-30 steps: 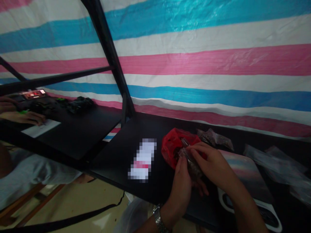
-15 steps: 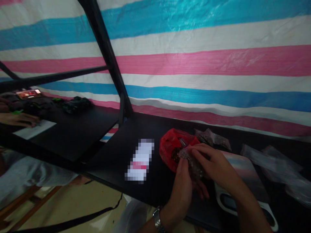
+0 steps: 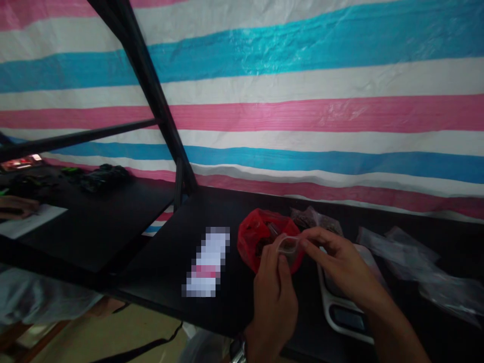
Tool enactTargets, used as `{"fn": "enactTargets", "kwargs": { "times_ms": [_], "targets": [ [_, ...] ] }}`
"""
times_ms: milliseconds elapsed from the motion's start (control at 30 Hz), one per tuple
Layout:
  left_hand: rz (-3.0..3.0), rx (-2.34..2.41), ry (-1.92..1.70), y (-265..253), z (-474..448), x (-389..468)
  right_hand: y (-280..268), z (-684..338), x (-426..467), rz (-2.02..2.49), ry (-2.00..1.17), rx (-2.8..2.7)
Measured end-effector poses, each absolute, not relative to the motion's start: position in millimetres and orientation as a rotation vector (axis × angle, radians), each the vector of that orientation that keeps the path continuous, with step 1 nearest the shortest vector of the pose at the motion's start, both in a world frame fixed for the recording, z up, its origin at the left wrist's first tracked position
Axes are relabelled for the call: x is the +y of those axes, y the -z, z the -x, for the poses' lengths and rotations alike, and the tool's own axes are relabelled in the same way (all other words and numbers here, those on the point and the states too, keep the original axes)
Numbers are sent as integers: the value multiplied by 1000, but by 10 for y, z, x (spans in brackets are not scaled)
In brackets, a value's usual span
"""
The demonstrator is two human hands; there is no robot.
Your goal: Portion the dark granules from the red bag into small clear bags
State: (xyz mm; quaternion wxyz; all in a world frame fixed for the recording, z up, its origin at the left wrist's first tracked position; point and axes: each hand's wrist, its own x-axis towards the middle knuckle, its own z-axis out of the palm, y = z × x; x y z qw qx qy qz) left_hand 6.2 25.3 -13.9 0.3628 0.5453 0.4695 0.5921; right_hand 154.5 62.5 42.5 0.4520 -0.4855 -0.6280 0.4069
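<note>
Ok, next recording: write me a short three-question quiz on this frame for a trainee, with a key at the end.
1. What do the left hand and the right hand hold between them?
2. True or false: a wristwatch is worn on the left wrist.
3. Which colour is the larger bag just beyond the left hand?
A) blue
B) red
C) green

Key:
1. A small clear plastic bag, its mouth open.
2. True.
3. B.
</note>
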Motion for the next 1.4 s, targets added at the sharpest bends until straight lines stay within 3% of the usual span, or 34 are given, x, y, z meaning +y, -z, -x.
{"fn": "enactTargets", "kwargs": {
  "times_ms": [433, 767, 1400],
  "targets": [
    [-1678, 1334, -1634, 252, -57, 235, -429, -2700, 322, 1655, -887, -1308],
    [-1889, 1162, -1645, 303, -188, 163, -282, -3048, 353, 1967, -281, -1157],
    [-2045, 1059, -1750, 213, -76, 183, -165, -2995, 441, 1879, -292, -1161]
  ]
}}
